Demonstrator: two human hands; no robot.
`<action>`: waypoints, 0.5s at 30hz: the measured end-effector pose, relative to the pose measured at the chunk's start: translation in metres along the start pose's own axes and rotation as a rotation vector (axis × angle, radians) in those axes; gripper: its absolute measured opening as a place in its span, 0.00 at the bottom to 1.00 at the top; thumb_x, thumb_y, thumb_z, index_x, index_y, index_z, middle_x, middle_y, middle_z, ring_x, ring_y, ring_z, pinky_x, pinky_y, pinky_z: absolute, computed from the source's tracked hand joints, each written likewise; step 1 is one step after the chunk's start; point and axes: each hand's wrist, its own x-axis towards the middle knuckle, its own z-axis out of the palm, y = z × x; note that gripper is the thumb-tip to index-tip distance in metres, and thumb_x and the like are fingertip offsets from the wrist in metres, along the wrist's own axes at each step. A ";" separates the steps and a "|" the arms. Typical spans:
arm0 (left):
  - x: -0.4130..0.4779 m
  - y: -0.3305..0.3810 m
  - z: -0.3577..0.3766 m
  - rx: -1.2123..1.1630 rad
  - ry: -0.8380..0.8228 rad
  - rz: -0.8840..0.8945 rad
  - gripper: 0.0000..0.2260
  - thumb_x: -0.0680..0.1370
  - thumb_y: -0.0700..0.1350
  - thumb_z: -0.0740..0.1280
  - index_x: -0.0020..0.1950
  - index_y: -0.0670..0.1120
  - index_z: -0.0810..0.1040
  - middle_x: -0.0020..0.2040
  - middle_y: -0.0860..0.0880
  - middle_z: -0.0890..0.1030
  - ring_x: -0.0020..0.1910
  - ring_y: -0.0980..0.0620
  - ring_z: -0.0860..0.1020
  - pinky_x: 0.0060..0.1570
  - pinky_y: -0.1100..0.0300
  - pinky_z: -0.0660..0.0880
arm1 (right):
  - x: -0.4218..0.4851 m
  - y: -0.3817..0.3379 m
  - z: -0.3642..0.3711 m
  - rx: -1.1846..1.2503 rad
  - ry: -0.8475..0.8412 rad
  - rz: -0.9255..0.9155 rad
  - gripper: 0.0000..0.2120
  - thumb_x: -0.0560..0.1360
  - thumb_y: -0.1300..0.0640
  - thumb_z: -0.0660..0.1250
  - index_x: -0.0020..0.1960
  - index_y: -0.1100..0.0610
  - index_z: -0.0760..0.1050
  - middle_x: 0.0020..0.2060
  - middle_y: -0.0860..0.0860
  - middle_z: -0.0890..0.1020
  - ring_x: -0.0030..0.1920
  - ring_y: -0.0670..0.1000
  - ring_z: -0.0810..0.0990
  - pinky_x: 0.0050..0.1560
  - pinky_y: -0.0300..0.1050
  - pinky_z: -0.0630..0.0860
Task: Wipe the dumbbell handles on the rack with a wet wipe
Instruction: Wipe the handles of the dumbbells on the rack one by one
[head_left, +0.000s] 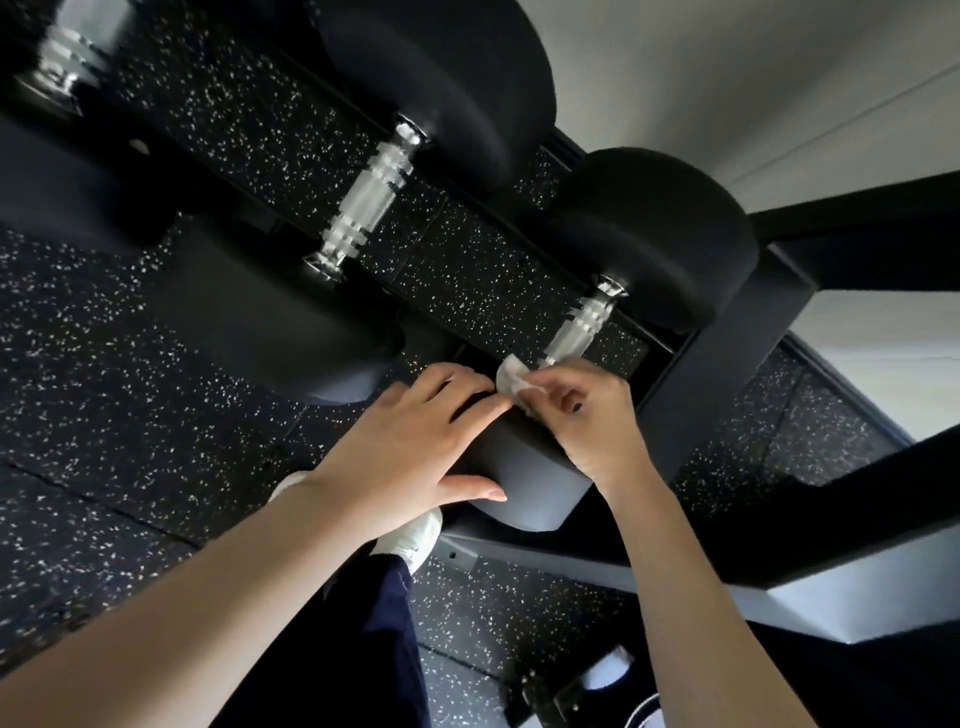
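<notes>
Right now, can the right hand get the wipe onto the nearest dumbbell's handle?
Likely yes. The right hand pinches the wet wipe at the near end of the handle, nothing between; the left hand rests on the near head, off the path.

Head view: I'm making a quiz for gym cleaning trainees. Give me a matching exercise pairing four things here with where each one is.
Things
1. crumpled white wet wipe
2. left hand
3. middle knurled chrome dumbbell handle
4. white shoe

Places
A. on the speckled black floor
B. flat on a black dumbbell head
C. on the rack, no hand touching it
D. pinched by the right hand

Pairs: 1-D, 2-B, 3-C, 4-A
</notes>
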 end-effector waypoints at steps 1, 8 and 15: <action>0.000 0.000 0.000 -0.001 0.000 0.001 0.32 0.72 0.67 0.54 0.67 0.47 0.69 0.62 0.47 0.75 0.62 0.45 0.73 0.45 0.49 0.79 | 0.002 0.000 0.000 -0.066 -0.018 -0.022 0.06 0.70 0.63 0.73 0.44 0.54 0.83 0.34 0.49 0.79 0.32 0.43 0.73 0.36 0.31 0.68; -0.002 -0.003 0.005 -0.034 0.025 0.000 0.32 0.72 0.67 0.59 0.67 0.47 0.70 0.64 0.47 0.74 0.64 0.45 0.72 0.47 0.48 0.78 | 0.004 0.001 -0.011 -0.296 -0.154 -0.036 0.06 0.73 0.53 0.71 0.50 0.49 0.81 0.21 0.43 0.69 0.24 0.42 0.68 0.29 0.35 0.59; -0.003 -0.002 0.006 -0.052 0.083 -0.015 0.32 0.70 0.66 0.64 0.67 0.47 0.73 0.63 0.47 0.75 0.64 0.46 0.72 0.45 0.50 0.78 | 0.014 -0.006 -0.007 -0.404 -0.253 -0.036 0.08 0.75 0.51 0.67 0.53 0.49 0.80 0.26 0.48 0.75 0.30 0.53 0.75 0.36 0.45 0.72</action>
